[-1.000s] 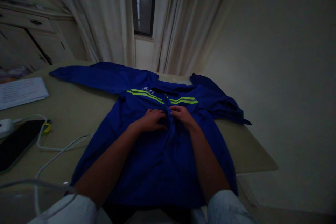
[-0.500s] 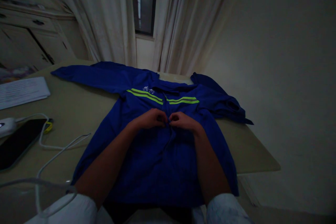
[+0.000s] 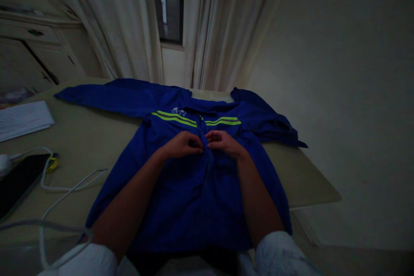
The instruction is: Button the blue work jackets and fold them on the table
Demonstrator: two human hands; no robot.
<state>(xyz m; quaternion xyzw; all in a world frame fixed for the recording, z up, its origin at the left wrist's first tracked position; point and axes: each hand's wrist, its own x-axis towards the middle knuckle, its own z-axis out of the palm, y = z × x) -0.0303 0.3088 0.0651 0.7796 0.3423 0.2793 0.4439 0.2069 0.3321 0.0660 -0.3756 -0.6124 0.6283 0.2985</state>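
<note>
A blue work jacket (image 3: 190,207) with bright yellow-green and grey stripes across the chest lies spread out, its sleeves reaching to both sides. White lettering shows on the chest above the left stripe. At the middle of its front opening, my left hand (image 3: 184,144) pinches one edge of the placket. Facing it, my right hand (image 3: 223,142) pinches the other edge, fingertips almost meeting those of the left. Whether a button or fastener sits between the fingers is hidden. Below the hands the front shows a narrow gap.
The jacket lies on a pale table (image 3: 310,181). At the left are papers (image 3: 24,118), a dark phone (image 3: 22,183), a white cable (image 3: 69,189) and a small yellow item (image 3: 52,164). Curtains (image 3: 129,21), a window and a cabinet (image 3: 48,47) stand behind; a wall rises at right.
My fingers have opened a little while still pinching the placket, which now stands up more, with a gap showing below. The whole view has shifted slightly.
</note>
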